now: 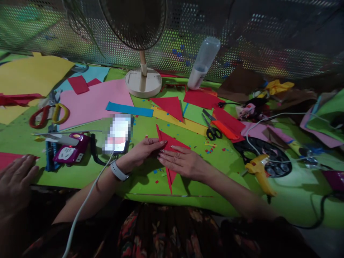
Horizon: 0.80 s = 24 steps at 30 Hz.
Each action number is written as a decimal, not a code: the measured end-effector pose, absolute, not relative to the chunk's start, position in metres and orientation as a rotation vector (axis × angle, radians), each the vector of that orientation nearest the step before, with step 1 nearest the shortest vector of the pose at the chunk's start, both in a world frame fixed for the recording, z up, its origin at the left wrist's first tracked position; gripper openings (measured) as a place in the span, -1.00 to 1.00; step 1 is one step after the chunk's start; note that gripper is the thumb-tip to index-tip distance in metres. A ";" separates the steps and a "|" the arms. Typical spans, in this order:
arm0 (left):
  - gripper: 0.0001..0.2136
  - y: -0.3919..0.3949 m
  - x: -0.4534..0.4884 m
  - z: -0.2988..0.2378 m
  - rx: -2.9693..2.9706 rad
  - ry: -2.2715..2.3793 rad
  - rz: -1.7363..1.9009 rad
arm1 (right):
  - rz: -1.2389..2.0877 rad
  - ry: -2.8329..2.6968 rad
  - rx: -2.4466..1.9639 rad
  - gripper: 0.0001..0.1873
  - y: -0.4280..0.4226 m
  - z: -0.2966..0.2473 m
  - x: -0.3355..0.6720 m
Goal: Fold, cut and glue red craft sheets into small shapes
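Note:
A red triangular sheet (175, 140) lies on the green table in front of me, a narrow strip folded along its left edge. Whether it is paper or felt I cannot tell. My left hand (143, 151), with a white band on its wrist, pinches that folded edge between thumb and fingers. Flat across the sheet rests my right hand (186, 163), fingers stretched out and their tips on the fold. Beyond them lie another red triangle (172, 106), a yellow strip (182, 122) and a blue strip (130, 109).
Left are a phone (118, 134), a purple device (71, 148), red-and-yellow scissors (49, 114) and another person's hand (20, 177). Right are black scissors (213, 132), a yellow glue gun (259, 170) and a black tray (279, 157). A fan (143, 82) and a bottle (202, 64) stand behind.

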<state>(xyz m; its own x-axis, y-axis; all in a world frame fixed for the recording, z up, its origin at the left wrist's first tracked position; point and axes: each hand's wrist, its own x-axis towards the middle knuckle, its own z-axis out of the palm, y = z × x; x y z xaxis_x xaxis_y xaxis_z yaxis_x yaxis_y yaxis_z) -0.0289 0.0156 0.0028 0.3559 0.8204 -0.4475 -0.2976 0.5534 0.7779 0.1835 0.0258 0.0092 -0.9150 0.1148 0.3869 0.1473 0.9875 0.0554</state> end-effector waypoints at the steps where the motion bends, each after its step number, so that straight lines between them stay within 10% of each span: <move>1: -0.82 0.015 -0.029 0.002 0.658 0.950 0.795 | -0.113 -2.737 -0.189 -0.62 0.026 0.011 0.183; 24: -0.77 0.007 -0.012 -0.002 0.644 0.925 0.914 | 0.499 -2.522 -0.495 -0.76 0.029 0.013 0.183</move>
